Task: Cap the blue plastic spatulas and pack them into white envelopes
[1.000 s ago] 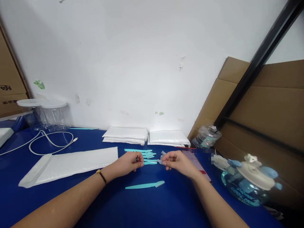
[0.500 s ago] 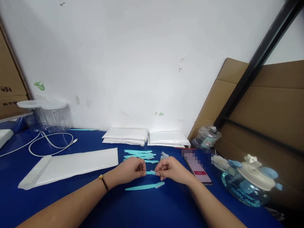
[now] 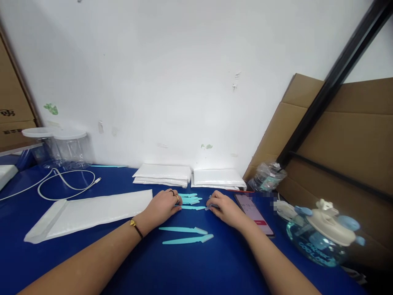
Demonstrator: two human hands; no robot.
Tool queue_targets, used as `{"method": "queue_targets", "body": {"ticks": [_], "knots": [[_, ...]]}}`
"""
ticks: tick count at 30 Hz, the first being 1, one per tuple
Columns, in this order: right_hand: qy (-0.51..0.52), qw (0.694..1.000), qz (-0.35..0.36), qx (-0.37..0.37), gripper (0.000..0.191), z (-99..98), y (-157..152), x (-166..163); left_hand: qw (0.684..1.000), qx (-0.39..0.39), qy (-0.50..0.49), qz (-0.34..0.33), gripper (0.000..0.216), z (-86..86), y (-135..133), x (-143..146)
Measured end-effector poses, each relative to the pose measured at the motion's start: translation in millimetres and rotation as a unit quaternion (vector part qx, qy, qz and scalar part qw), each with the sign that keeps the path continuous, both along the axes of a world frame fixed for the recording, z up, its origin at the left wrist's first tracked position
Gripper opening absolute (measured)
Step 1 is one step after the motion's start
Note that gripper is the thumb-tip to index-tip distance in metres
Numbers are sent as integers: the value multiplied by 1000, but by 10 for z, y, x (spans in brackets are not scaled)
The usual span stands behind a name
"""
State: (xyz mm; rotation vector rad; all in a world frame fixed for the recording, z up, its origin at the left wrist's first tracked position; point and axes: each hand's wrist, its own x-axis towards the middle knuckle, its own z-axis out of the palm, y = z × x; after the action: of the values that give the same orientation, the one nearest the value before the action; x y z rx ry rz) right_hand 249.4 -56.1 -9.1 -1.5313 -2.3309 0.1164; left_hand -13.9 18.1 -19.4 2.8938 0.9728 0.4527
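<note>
My left hand [image 3: 162, 207] rests on the blue table [image 3: 215, 266], fingers curled and pinching the left end of a turquoise plastic stick [image 3: 193, 207]. Just behind that stick lies a small pile of turquoise sticks [image 3: 189, 199]. My right hand [image 3: 225, 209] is closed at the stick's right end, pinching a small greyish cap [image 3: 209, 206]. Nearer to me, two turquoise sticks with caps on lie side by side, one [image 3: 183, 230] just behind the other [image 3: 188, 239], both free of my hands.
A long white padded envelope [image 3: 92, 213] lies to the left. Two stacks of white envelopes [image 3: 162, 175] [image 3: 217, 178] sit against the wall. On the right are a phone [image 3: 253, 209], a blue water jug [image 3: 322, 239], a plastic bag [image 3: 267, 176] and cardboard [image 3: 344, 139]. A white cable [image 3: 67, 184] and clear jars [image 3: 72, 147] stand far left.
The stick that both hands held half a second ago now lies beside the first capped one. Both hands have moved back to the pile and closed on another stick.
</note>
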Motion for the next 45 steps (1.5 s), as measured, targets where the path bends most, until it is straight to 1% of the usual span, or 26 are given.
{"method": "queue_targets", "body": {"ticks": [5,8,10,12,14,15,16,17,19,21,22,24,25,27,35,41,45], "knots": [[-110,992,-5,57,12,-2,32,-108,995,81,47,13,26,59,-44,43],[-145,986,-14,82,13,-41,62,-152,994,94,56,7,21,67,-57,43],[-133,987,-16,91,14,-69,80,-164,994,95,50,0,17,58,-59,36],[-68,994,-18,87,13,-88,95,-150,996,87,38,-2,16,49,-56,29],[58,995,-36,69,10,-93,105,-111,998,63,14,3,17,49,-49,20],[137,988,-50,58,10,-90,108,-85,999,45,-3,7,17,54,-45,14],[220,973,-60,43,13,-84,109,-59,999,23,-20,12,17,61,-41,8],[300,951,-67,26,18,-74,107,-34,999,-2,-38,15,17,71,-38,0],[430,901,-64,-15,28,-44,93,1,996,-55,-74,20,17,92,-35,-14],[514,854,-62,-50,33,-6,66,10,988,-109,-107,27,17,109,-39,-23],[540,837,-66,-60,34,14,51,4,983,-135,-119,31,17,115,-42,-24],[566,818,-80,-62,35,49,22,-22,974,-178,-136,38,19,120,-51,-22],[569,816,-84,-60,35,63,11,-39,970,-194,-140,39,20,121,-56,-19],[563,820,-84,-61,34,78,-2,-75,966,-211,-144,41,21,120,-63,-13],[530,841,-72,-80,35,53,1,-121,961,-233,-146,23,22,136,-80,-10],[522,845,-101,-51,35,84,-1,-70,962,-233,-140,26,23,165,-95,-15],[512,851,-87,-73,33,52,-2,-107,964,-230,-134,30,23,183,-112,-1]]}}
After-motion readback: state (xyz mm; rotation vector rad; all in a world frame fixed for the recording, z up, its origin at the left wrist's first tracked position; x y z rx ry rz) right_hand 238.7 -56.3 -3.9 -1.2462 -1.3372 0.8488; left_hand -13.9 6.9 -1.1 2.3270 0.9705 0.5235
